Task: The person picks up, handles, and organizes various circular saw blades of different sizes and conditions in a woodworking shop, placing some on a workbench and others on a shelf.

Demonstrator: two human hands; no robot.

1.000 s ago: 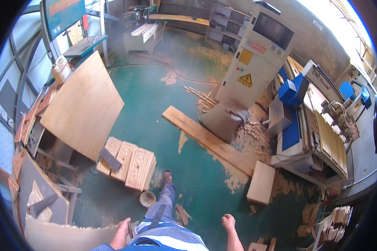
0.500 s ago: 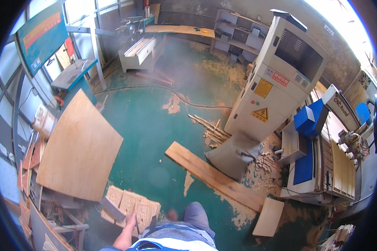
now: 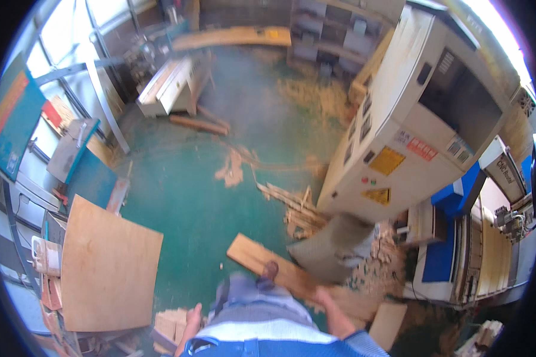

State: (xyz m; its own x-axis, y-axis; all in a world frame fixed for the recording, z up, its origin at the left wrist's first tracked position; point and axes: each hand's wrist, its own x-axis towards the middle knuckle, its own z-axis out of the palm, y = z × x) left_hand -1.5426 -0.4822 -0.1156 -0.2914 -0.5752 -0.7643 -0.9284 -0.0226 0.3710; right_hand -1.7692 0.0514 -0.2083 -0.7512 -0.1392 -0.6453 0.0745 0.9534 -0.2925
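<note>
Both hands empty, fingers loose: right hand [image 3: 333, 309] just beside plank [image 3: 262, 262] at eleven o'clock; left hand [image 3: 192, 318] near wood blocks [image 3: 170, 324].

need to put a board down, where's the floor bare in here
Bare green floor lies between the leaning plywood sheet and the big cream machine. Crowded: wood scraps and shavings at the machine's base, and the plank underfoot.

Plywood sheet [image 3: 110, 268] left; plank [image 3: 274, 271] ahead; machine cabinet [image 3: 411, 131] right.
</note>
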